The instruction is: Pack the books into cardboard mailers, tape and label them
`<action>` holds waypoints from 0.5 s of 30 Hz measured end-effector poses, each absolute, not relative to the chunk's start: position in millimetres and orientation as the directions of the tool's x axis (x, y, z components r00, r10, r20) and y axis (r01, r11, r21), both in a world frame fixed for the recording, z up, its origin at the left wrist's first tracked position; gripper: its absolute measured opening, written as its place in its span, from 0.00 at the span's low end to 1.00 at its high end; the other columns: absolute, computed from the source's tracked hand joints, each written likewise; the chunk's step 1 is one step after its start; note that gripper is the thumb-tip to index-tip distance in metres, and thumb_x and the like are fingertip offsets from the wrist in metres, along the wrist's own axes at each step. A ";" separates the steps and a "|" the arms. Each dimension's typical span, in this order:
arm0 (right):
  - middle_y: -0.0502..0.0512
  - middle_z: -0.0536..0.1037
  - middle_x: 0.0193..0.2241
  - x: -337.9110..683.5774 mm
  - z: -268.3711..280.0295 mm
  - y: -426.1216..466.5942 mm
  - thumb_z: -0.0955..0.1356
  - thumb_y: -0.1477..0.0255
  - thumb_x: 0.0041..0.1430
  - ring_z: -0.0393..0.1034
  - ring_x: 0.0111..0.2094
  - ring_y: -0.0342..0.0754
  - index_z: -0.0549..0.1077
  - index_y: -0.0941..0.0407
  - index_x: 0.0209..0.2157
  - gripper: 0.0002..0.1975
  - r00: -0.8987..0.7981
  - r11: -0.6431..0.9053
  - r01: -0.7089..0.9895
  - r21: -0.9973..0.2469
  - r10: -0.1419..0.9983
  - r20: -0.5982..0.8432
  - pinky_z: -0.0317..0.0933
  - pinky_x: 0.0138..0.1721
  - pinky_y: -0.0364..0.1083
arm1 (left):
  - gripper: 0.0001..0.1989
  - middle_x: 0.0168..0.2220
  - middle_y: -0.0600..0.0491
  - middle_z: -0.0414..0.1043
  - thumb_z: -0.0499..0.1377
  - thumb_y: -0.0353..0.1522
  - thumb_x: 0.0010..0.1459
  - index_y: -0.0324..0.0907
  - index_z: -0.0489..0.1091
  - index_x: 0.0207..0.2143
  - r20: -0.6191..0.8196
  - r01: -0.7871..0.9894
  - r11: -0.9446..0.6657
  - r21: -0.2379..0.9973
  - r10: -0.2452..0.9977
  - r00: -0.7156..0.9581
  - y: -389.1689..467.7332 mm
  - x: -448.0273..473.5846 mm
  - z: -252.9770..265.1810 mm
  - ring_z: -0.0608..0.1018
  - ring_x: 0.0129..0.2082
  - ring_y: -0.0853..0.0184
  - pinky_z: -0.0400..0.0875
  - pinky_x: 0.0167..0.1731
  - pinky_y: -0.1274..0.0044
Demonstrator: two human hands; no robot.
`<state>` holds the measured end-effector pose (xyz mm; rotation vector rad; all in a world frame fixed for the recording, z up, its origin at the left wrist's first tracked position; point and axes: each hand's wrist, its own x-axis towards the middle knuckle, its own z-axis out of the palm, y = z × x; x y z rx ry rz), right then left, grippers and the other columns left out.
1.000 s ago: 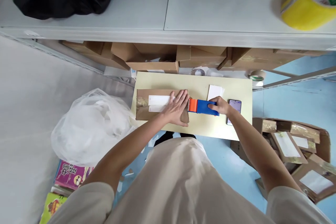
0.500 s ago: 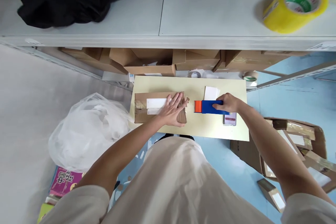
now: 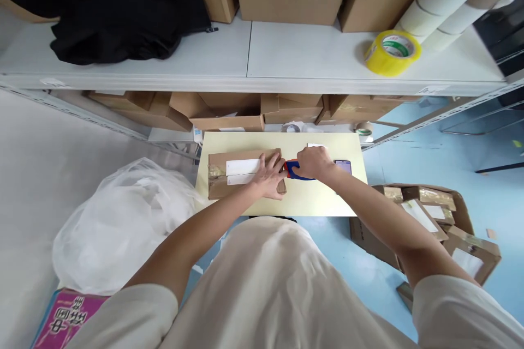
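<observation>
A long brown cardboard box point(image 3: 221, 191) with white labels point(image 3: 242, 167) lies on the pale yellow table point(image 3: 249, 139). My left hand point(image 3: 268, 176) rests on its right end, fingers spread over the top and thumb toward the near edge. In my right hand point(image 3: 314, 163) is a blue and orange tape dispenser point(image 3: 292, 169), its orange end up against the box's right end, close to my left fingertips. Whether tape touches the cardboard is hidden by the fingers. A phone point(image 3: 344, 166) sits just right of my right hand, and white paper point(image 3: 315, 145) shows behind it.
Behind the table runs a grey shelf point(image 3: 164, 83) bearing a yellow tape roll point(image 3: 391, 60), black cloth point(image 3: 135, 16) and cartons point(image 3: 295, 0). A white plastic bag point(image 3: 123, 229) bulges at the left. At the right, a large carton point(image 3: 368, 240) holds several packed boxes.
My right hand has brought the tape dispenser left, up to the box's right end, uncovering the phone. My left hand stays on the box. The view has tilted up, showing more of the shelf.
</observation>
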<state>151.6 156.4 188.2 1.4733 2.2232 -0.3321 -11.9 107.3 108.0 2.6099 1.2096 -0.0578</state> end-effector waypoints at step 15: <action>0.71 0.79 0.37 190.1 151.5 97.6 0.60 0.57 0.62 0.75 0.39 0.60 0.77 0.61 0.39 0.24 -0.013 0.058 0.994 0.090 0.899 -0.438 0.64 0.36 0.50 | 0.33 0.61 0.38 0.58 0.63 0.50 0.41 0.41 0.72 0.47 -0.064 0.712 -0.675 0.196 0.715 0.696 104.6 -15.7 105.2 0.47 0.65 0.42 0.34 0.59 0.46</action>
